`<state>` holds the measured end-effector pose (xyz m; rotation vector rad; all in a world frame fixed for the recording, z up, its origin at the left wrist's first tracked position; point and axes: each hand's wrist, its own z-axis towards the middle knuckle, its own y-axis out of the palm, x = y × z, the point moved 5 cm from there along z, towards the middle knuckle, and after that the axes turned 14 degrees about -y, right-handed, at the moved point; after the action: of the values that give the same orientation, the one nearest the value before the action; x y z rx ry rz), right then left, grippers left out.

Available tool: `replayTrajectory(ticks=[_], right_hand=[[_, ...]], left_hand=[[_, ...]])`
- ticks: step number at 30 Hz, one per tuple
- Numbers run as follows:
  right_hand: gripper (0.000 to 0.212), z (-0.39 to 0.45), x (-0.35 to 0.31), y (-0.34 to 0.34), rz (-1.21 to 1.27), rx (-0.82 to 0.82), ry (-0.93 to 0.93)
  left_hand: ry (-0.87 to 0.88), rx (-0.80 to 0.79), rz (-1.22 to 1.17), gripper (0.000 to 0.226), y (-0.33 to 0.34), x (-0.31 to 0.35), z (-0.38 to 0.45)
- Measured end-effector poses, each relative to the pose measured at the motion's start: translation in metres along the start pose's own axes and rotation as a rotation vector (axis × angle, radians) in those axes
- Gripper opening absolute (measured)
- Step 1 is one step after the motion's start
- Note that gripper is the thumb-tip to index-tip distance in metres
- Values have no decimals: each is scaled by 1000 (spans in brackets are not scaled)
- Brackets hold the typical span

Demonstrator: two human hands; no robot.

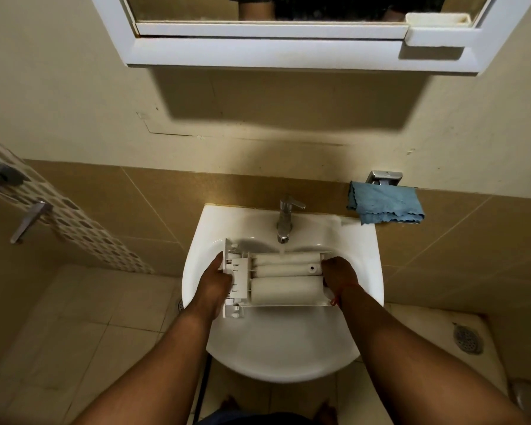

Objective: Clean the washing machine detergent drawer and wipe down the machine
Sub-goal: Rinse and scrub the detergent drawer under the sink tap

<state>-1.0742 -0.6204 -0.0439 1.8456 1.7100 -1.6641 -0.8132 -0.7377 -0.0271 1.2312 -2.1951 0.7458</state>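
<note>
Currently mid-rinse: the white detergent drawer (281, 282) is out of the machine and held crosswise in the washbasin (288, 351), underside up by the look of it, its far long edge right under the chrome tap (285, 220); a thin stream seems to be falling onto it, hard to be sure. Left hand (216, 282) grips the drawer's front-panel end near the basin's left rim, fingers curled round the panel, mostly hidden behind it. Right hand (337, 276) holds the opposite end near the right rim; its fingers tuck under or behind the plastic, so I cannot tell their spread. Judgement: drawer removal done, washing under way; scrubbing the compartments, drying, refitting and the whole machine wipe-down look left to do, and no washing machine is in view. A blue microfibre cloth (385, 204) hangs from a metal holder (383, 177) on the tiled wall just beyond the basin's back right corner, unused and dry-looking, likely for the wipe. Above, a mirror cabinet (288, 53). Obstruction: tap spout sits low over the drawer, little room to tilt it.
</note>
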Motion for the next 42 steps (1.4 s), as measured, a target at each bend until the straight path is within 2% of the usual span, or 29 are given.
replayTrajectory(ticks=[2,6,8,9,12,16,18,19,20,21,22,24,26,28,30,31,32,35,37,39,40,41,42], right_hand=[[32,-1,-4,1,-49,-19,-27],[46,-10,-9,15,-234,-30,-57],[45,-16,-17,19,-429,24,-125],[45,-17,-24,21,-448,68,-189],[40,-11,-49,34,-190,79,-305],[21,13,-65,61,-230,-169,-372],[12,15,-69,68,74,-140,-288],[14,16,-68,74,183,-95,-214],[15,21,-64,87,233,-112,-228],[15,22,-66,91,175,-131,-306],[16,18,-75,92,-14,-158,-409],[22,6,-73,101,-376,-310,-661],[30,-1,-52,91,-625,-303,-735],[34,-3,-21,64,-727,-123,-629],[34,-8,4,38,-743,31,-408],[35,-10,10,35,-727,57,-310],[37,-11,11,41,-738,52,-274],[52,-13,-3,69,-826,-125,-386],[52,-12,-5,66,-847,-199,-454],[48,-8,-3,52,-825,-203,-467],[46,-7,-5,46,-755,-161,-466],[42,-6,-12,42,-582,-86,-446],[36,-3,-21,39,-302,8,-394]], left_hand=[[-6,-6,9,78,2,0,0],[-21,-27,-50,74,10,0,1],[-39,-27,-118,70,9,-3,4],[-43,-24,-142,67,9,-4,6],[-63,16,-166,59,11,-6,12],[-67,30,-221,58,13,-7,13],[-70,52,-237,57,13,-8,14],[-71,60,-241,57,12,-9,15],[-74,66,-248,56,12,-9,16],[-76,69,-254,55,12,-10,16],[-73,73,-260,55,11,-11,16],[-62,92,-270,54,10,-13,15],[-49,121,-285,53,9,-13,14],[-35,130,-288,53,9,-13,13],[-14,136,-275,52,10,-12,11],[-1,141,-261,52,11,-11,10],[10,146,-248,52,10,-10,10],[16,168,-228,53,7,-10,10],[15,156,-230,54,4,-11,9],[23,148,-229,53,4,-10,7],[27,149,-228,52,5,-10,6],[34,149,-229,52,7,-10,6],[41,148,-231,52,8,-9,5]])
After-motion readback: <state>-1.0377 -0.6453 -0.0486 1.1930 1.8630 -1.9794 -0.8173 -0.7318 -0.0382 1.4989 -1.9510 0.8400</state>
